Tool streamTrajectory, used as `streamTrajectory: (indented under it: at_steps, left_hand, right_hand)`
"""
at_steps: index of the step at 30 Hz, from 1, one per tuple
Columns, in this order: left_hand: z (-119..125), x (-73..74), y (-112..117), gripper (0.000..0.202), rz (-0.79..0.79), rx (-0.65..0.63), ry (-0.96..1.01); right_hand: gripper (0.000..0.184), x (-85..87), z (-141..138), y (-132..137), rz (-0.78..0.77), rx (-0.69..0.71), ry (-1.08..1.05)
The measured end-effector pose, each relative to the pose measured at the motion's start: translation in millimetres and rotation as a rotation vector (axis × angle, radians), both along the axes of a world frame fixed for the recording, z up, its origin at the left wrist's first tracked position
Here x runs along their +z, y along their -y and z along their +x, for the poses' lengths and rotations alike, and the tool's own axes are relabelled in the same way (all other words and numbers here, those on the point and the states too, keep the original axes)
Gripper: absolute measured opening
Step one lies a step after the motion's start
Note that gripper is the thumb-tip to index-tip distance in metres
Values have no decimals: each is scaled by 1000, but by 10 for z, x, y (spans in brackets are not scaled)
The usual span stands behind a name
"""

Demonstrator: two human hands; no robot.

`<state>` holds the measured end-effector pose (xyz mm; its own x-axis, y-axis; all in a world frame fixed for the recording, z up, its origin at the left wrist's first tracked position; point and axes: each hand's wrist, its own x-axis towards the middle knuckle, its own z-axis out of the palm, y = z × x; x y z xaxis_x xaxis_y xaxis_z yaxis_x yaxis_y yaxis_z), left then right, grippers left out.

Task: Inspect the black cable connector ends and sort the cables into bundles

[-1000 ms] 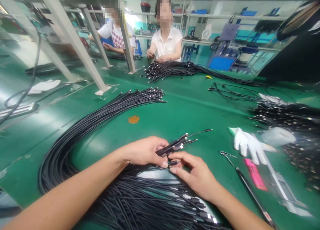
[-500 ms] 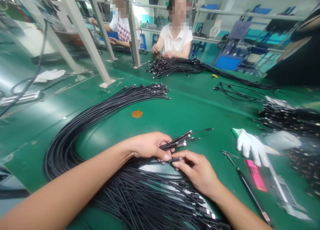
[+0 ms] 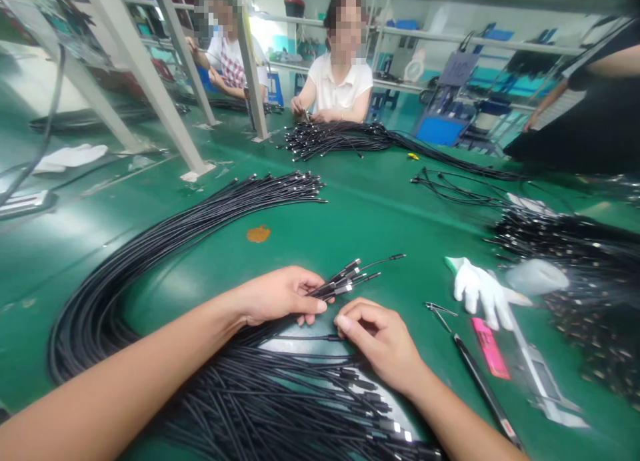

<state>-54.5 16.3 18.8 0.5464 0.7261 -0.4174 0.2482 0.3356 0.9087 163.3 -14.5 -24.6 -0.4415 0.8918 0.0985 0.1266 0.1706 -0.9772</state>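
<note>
My left hand (image 3: 290, 294) is closed around a small bunch of black cables (image 3: 345, 277), whose metal-tipped plugs stick out to the right past the fingers. Just to its right, my right hand (image 3: 377, 334) has thumb and fingertips pinched together at the plug end of a single black cable (image 3: 315, 337). The tip of that plug is hidden behind the fingers. Below both hands lies a large heap of loose black cables (image 3: 270, 394), plugs pointing right. A curved bundle of black cables (image 3: 165, 227) sweeps round on the left, its ends beyond my hands.
On the right of the green table (image 3: 380, 214) lie a white glove (image 3: 477, 287), a pink tool (image 3: 490, 347), a black-handled tool (image 3: 480, 374), a caliper (image 3: 543, 374) and more cables (image 3: 560, 241). Metal posts (image 3: 150, 81) rise at left. Co-workers (image 3: 340, 81) sit across the table.
My right hand has drawn slightly away from my left, and the single cable's plug sits lower, apart from the left fingers. The whole scene has shifted left as the camera turned.
</note>
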Motion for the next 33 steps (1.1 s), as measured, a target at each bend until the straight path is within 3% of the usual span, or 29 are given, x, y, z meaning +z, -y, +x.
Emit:
streamTrajectory:
  at_steps: [4,8,19,29,33]
  left_hand:
    - [-15,29,9,25,-35,-21,71]
    - [-16,44,24,25,-59,-5,98]
    - [34,6,37,27,-48,25,87]
    - [-11,-19,14,30,58,35,-11]
    - [-10,-12,-1,35,88,24,-63]
  right_hand:
    - [28,-77,15,-76,-285,-75,-229]
    - [34,-117,26,-119,-400,-112,-448]
    - [25,-134,49,-138,-421,-67,-497]
    - [19,-104,50,-132,-378,-40,-521]
    - [16,-96,45,-136,-374,-113,-595]
